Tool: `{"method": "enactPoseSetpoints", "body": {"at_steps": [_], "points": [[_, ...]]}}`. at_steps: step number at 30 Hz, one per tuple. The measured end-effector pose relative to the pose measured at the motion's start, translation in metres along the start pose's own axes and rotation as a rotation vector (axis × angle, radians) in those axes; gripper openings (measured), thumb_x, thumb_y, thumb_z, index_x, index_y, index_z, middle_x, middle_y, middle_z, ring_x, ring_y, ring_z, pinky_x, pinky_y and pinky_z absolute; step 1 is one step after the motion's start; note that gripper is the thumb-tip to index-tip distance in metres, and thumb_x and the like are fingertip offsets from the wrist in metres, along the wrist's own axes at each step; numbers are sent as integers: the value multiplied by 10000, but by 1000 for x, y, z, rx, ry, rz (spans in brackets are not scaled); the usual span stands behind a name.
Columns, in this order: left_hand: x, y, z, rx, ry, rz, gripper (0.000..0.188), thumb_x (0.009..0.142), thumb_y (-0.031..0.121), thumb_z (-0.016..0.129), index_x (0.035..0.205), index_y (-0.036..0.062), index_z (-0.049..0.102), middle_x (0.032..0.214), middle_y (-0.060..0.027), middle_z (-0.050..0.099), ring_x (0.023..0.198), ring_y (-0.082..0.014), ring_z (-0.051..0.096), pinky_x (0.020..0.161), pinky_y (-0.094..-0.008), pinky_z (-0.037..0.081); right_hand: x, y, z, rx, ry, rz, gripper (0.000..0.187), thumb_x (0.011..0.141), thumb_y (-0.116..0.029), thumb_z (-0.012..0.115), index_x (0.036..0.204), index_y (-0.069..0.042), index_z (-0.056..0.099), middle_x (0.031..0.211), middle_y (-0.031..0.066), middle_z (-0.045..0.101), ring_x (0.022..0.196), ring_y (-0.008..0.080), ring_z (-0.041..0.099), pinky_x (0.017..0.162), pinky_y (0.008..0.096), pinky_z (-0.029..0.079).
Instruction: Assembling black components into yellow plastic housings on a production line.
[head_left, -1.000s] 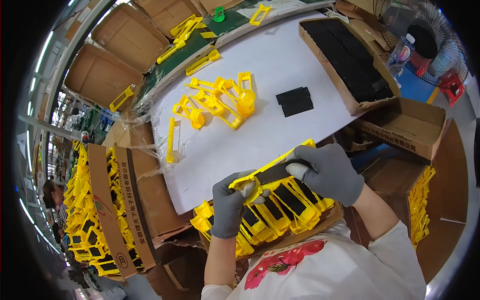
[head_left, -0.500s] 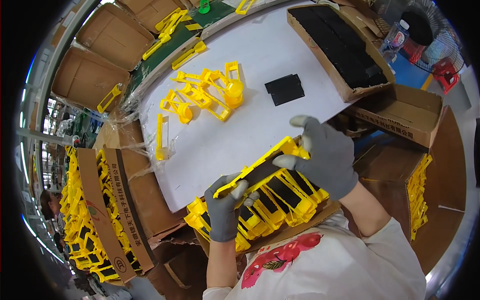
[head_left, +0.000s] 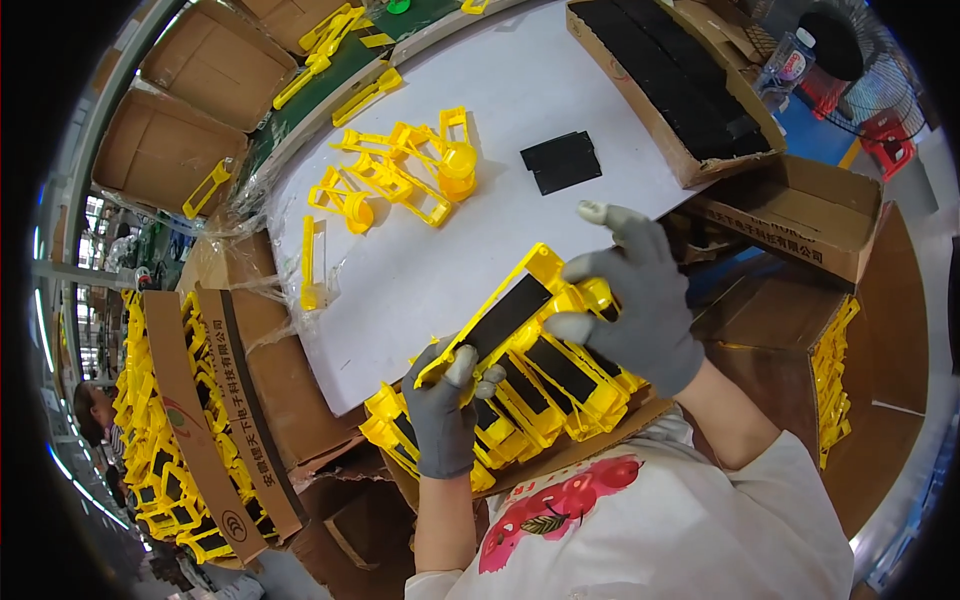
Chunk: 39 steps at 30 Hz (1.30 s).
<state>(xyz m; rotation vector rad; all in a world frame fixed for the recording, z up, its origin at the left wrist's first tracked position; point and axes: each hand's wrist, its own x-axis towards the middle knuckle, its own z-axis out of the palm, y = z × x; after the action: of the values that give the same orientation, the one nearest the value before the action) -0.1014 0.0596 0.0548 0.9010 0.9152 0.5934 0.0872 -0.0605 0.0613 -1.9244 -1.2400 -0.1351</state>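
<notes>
A long yellow plastic frame with a black panel (head_left: 508, 312) set in it slants across in front of me. My left hand (head_left: 443, 410), in a grey glove, is closed round its lower left end, thumb on top. Close by the frame's upper right end is my gloved right hand (head_left: 645, 310), its fingers spread and seemingly not gripping anything. Right below, a cardboard box at my lap holds several similar yellow frames with black panels (head_left: 562, 375), standing in a row. Part of that row is hidden by my hands.
Several loose yellow frames (head_left: 400, 170) lie on the white tabletop (head_left: 440, 265), with black panels (head_left: 562, 162) to their right. An open carton of black panels (head_left: 690, 170) stands at the far right. Boxes of yellow frames (head_left: 150, 430) flank me, and a fan (head_left: 870, 80) stands beyond.
The held frame has tilted so its black panel shows more fully. My right hand's fingers have come away from its upper end. The whole view has shifted slightly.
</notes>
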Motion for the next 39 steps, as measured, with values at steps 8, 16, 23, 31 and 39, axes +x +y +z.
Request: {"method": "enactPoseSetpoints", "body": {"at_steps": [8,16,23,31,39], "points": [[-9,-19,11,26,-24,73,246,889,68,630,1111,-36,605,941,-134,635,680,-211,636,552,-251,494,-25,3,18,668,-36,347,277,795,-140,731,1013,-29,602,1325,143,525,1259,258,468,1044,368,377],[-6,-7,2,75,-43,88,268,897,75,619,1140,-37,607,1026,-170,672,716,-206,650,555,-227,491,-11,-1,-10,1012,-482,500,193,844,-54,600,1019,-15,528,936,138,672,899,171,661,806,305,528],[-11,-13,9,276,-152,35,242,862,12,651,1094,-57,636,920,-92,667,727,-151,664,605,-249,552,-15,-6,6,377,-650,211,271,832,-213,695,1063,-85,637,877,91,689,812,201,676,775,304,520],[-10,-14,0,94,-192,-50,287,890,32,609,1158,-67,591,987,-148,663,805,-242,696,662,-298,583,-26,-2,-7,775,-522,699,152,886,-98,635,989,8,602,718,30,625,599,35,565,513,180,435],[-8,-19,-11,-26,-239,-93,303,917,57,561,1211,-11,584,1113,-192,637,881,-330,691,692,-316,590,-13,-3,-19,563,-484,532,148,902,-136,621,961,0,609,706,63,631,594,78,600,547,223,468]]}}
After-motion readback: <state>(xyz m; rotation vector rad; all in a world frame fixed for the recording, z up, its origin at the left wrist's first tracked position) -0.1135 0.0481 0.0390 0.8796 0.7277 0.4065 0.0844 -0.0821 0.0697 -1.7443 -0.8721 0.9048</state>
